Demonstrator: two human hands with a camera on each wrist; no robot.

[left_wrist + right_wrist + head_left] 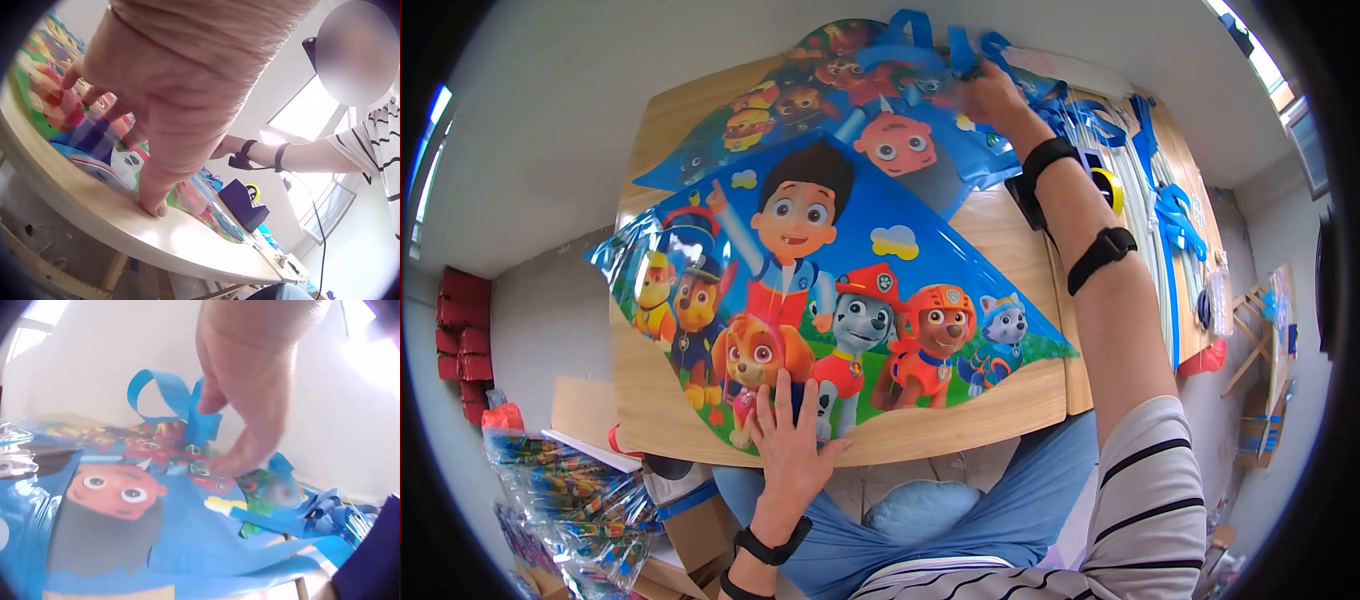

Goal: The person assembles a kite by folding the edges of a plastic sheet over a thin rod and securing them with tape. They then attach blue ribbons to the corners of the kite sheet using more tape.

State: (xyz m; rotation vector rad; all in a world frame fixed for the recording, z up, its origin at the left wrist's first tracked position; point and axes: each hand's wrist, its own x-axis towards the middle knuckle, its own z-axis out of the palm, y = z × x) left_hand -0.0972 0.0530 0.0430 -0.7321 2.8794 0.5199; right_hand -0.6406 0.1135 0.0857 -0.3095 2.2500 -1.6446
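A glossy kite sheet [800,290] printed with a cartoon boy and several dogs lies across the wooden table. On its lower edge, near the table's front, rests my left hand [793,440] with fingers spread; the left wrist view shows the thumb [153,203] down by the table edge. Behind lies a second printed kite sheet [900,140], turned the other way and partly under the first. Over its far end reaches my right hand [992,98], blurred. In the right wrist view its thumb and fingers stand apart beside an upright blue ribbon [203,422].
Tangled blue ribbons [1100,125] and a bundle of thin white rods [1135,215] lie along the right side. A dark tape dispenser with a yellow roll [1108,190] stands beside my right forearm. Plastic-wrapped printed packs [575,500] and cardboard boxes [695,535] sit at the lower left.
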